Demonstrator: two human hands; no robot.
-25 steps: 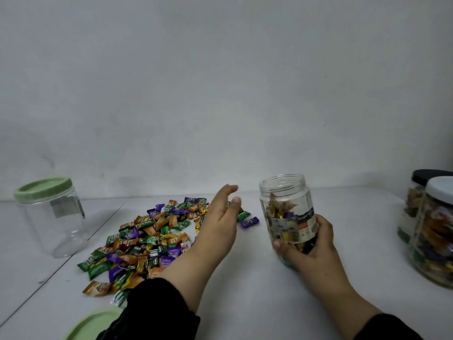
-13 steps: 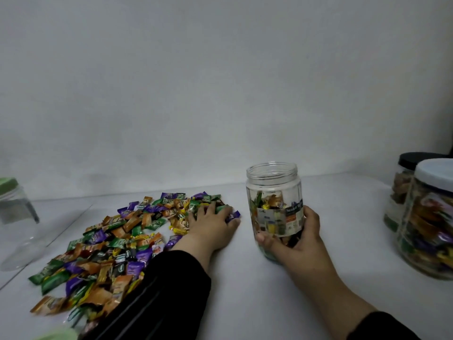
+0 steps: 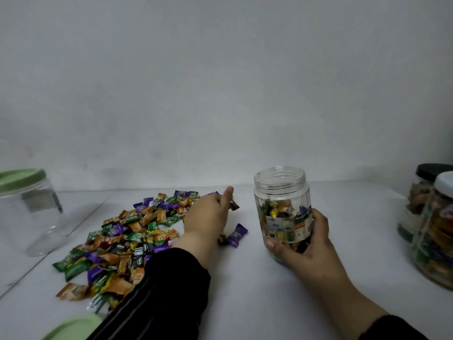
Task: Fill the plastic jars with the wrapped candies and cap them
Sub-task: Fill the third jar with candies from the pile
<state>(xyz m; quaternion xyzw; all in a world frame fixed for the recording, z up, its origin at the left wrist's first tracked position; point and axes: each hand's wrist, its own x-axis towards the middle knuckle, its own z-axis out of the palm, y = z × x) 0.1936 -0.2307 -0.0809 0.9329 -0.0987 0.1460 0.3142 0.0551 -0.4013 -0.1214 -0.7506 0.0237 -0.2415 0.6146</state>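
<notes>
Head view: we look down on a white surface (image 3: 245,303) set against a plain pale wall. Our right hand (image 3: 305,244) curls around the lower part of an open plastic jar (image 3: 282,204), which stands upright on the surface right of centre; its mouth has no cap, and wrapped candies fill roughly its lower half behind a printed label. Our left hand (image 3: 207,215), in a black sleeve (image 3: 157,293), reaches over the right edge of the pile of wrapped candies (image 3: 122,236), fingers curled downward with a dark-wrapped candy (image 3: 234,205) showing at the fingertips; we cannot tell for sure whether more candies are gathered beneath the palm. The pile spreads across the left middle of the surface in green, purple, orange and black wrappers. A purple candy (image 3: 236,235) lies apart from the pile, between the left hand and the open jar. At the far left stands an empty clear jar with a green lid (image 3: 22,175) on top. A loose green lid (image 3: 71,327) lies at the lower left edge, just beside the sleeve. At the far right two filled jars stand close together, the nearer with a white cap (image 3: 445,184), the farther with a black cap (image 3: 431,171).
</notes>
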